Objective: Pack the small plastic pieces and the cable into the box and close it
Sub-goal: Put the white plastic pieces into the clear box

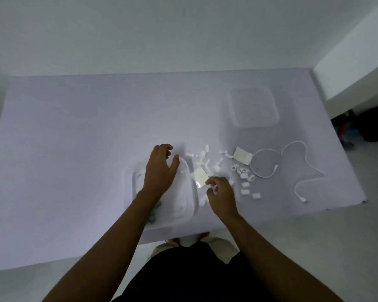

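The dim light and the clear plastic leave the box (162, 192) hard to trace; the left hand (159, 171) hovers over it with fingers spread and curled, gripping nothing, and hides much of its interior; a few grey bits show in its near left corner, too blurred to name. The right hand (222, 195) rests just right of the box among the small white plastic pieces (244, 184), fingertips pinched together; whether a piece sits between them I cannot tell. The pieces lie scattered between the box and the white cable (292, 168), which loops loosely towards the table's right edge. The clear lid (252, 107) lies well apart, farther back. The table (74, 138) is pale lilac; white walls stand behind it.
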A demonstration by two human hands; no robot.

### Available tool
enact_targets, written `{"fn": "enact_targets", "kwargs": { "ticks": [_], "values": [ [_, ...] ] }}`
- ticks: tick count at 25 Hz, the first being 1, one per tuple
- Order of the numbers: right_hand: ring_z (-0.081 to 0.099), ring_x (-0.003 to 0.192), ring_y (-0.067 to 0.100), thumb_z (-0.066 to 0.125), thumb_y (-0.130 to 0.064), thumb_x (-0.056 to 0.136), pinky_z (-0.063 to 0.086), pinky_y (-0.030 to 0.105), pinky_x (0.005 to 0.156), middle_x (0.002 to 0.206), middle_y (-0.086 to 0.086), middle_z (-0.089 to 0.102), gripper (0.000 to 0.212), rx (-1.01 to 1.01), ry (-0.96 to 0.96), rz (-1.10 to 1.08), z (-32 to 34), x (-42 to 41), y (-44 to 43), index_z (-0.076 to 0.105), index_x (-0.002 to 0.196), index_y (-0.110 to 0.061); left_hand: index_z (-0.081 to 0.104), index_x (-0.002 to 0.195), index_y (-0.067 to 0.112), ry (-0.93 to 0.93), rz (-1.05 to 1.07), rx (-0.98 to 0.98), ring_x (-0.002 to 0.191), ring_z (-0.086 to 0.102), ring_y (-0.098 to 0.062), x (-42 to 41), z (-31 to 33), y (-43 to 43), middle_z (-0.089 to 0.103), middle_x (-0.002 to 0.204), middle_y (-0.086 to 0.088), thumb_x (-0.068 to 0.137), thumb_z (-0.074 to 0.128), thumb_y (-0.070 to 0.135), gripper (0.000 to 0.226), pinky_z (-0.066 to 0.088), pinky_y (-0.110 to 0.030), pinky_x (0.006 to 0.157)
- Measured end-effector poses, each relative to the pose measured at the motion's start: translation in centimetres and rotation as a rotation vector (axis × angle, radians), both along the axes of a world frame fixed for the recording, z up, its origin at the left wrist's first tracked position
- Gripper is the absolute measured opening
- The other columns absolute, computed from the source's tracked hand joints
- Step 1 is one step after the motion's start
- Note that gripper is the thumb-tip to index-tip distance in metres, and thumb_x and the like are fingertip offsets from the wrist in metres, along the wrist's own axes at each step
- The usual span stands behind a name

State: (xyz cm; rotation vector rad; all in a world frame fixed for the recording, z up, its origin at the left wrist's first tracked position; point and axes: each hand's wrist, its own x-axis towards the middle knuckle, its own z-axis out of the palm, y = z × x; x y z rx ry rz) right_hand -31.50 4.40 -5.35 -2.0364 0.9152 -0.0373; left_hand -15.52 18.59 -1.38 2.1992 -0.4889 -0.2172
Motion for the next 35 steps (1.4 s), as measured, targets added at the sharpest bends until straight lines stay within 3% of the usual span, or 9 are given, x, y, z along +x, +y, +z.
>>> {"fn": "enact_targets", "kwargs": {
  "ticks": [6,8,12,17,22,24,28,31,35],
  "values": [
    [0.05,0.114,0.022,0.075,-0.013,0.076,0.045,0.029,0.097,0.119,0.003,0.052,0.051,0.02,0.261,0.145,-4.5,-6.0,-2.7,0.06,0.121,-0.03,0.059,0.099,0.016,0.243,-0.442,0.144,0.058,0.061,-0.014,-3.2,-0.2,-7.2,0.065,0.072,-0.003,0.095,0.057,0.021,0.008,0.051,-0.03,0.06],
    [0.048,0.118,0.021,0.072,-0.012,0.082,0.046,0.029,0.099,0.123,0.004,0.05,0.049,-0.003,0.247,0.196,-5.4,-6.1,-2.7,0.06,0.127,-0.027,0.059,0.106,0.013,0.372,-0.485,0.275,0.064,0.067,-0.022,-4.7,-0.9,-7.9,0.068,0.085,-0.009,0.094,0.058,0.02,0.014,0.056,-0.035,0.065],
    [0.053,0.112,0.021,0.067,-0.011,0.089,0.05,0.031,0.097,0.119,0.007,0.055,0.029,-0.121,0.177,0.189,-7.3,-6.7,-2.6,0.067,0.118,-0.017,0.048,0.13,0.008,0.254,-0.587,0.616,0.101,0.062,-0.033,-8.3,-3.3,-9.4,0.057,0.122,-0.018,0.092,0.059,0.018,0.04,0.049,-0.034,0.08],
    [0.058,0.092,0.014,0.067,-0.005,0.088,0.039,0.009,0.082,0.101,0.003,0.063,0.016,0.02,0.048,0.036,-7.0,-6.5,-5.1,0.072,0.102,-0.011,0.042,0.134,0.008,0.204,-0.479,0.863,0.106,0.064,-0.03,-11.8,-6.0,-10.5,0.056,0.125,-0.019,0.095,0.057,0.022,0.044,0.053,-0.036,0.085],
    [0.062,0.067,0.021,0.059,-0.002,0.091,0.053,0.032,0.058,0.078,0.012,0.064,0.009,0.81,-0.075,-0.563,-4.5,-4.4,-10.3,0.066,0.088,-0.007,0.043,0.13,0.007,0.245,-0.347,0.778,0.105,0.063,-0.031,-13.3,-7.8,-11.3,0.054,0.125,-0.018,0.098,0.048,0.013,0.032,0.055,-0.038,0.084],
    [0.054,0.056,0.019,0.056,-0.009,0.092,0.045,0.03,0.05,0.069,0.012,0.059,0.015,0.897,-0.084,-0.589,-3.6,-3.8,-12.1,0.062,0.078,-0.007,0.048,0.12,0.008,0.254,-0.331,0.681,0.1,0.065,-0.032,-12.9,-8.5,-11.7,0.058,0.117,-0.017,0.098,0.047,0.015,0.024,0.055,-0.038,0.081],
    [0.047,0.055,0.018,0.064,-0.029,0.094,0.041,0.032,0.057,0.058,0.007,0.053,0.038,0.331,0.012,-0.228,-4.3,-4.4,-13.4,0.056,0.065,-0.006,0.057,0.103,0.009,0.31,-0.316,0.533,0.094,0.063,-0.03,-11.7,-9.3,-12.1,0.062,0.108,-0.014,0.096,0.052,0.023,0.016,0.046,-0.031,0.074],
    [0.061,0.074,0.018,0.071,-0.033,0.089,0.052,0.035,0.072,0.08,0.001,0.066,0.021,0.021,0.091,0.035,-5.2,-3.8,-13.1,0.062,0.089,-0.014,0.06,0.096,0.011,0.317,-0.252,0.455,0.082,0.058,-0.024,-11.3,-9.7,-11.8,0.063,0.098,-0.01,0.098,0.051,0.033,0.024,0.037,-0.028,0.067],
    [0.066,0.095,0.025,0.074,-0.031,0.085,0.052,0.034,0.079,0.105,0.004,0.07,0.037,-0.128,0.273,0.247,-5.6,-3.1,-12.8,0.056,0.116,-0.021,0.058,0.093,0.009,0.458,-0.161,0.264,0.073,0.059,-0.023,-11.6,-9.4,-11.2,0.062,0.084,-0.006,0.094,0.06,0.026,0.017,0.046,-0.03,0.062]
  ]
}}
